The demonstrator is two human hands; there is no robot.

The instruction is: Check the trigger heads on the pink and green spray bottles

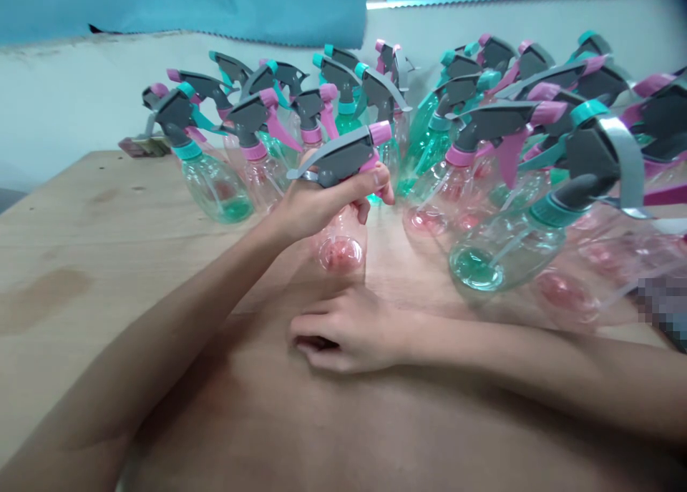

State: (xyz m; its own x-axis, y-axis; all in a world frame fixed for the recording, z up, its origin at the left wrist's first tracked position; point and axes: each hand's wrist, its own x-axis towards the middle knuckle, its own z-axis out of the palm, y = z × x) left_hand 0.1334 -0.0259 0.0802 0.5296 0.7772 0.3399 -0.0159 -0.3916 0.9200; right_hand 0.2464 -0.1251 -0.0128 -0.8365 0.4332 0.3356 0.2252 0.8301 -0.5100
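My left hand (322, 207) is wrapped round the neck of a clear pink spray bottle (340, 250), its fingers near the pink trigger. The bottle stands about upright, with a grey head and a pink nozzle pointing right. My right hand (348, 332) rests on the wooden table in front of that bottle, fingers curled in loosely around a dark hollow; nothing shows in them. Just left of the held bottle stands another pink spray bottle (262, 177). A clear green-tinted spray bottle (215, 188) is farther left.
Many pink and green spray bottles crowd the back and right of the wooden table (64, 234). A green-collared spray bottle (499, 252) stands close on the right, above my right forearm. Blue cloth (187, 9) hangs on the white wall behind. A small bundle (144, 146) lies at the back left.
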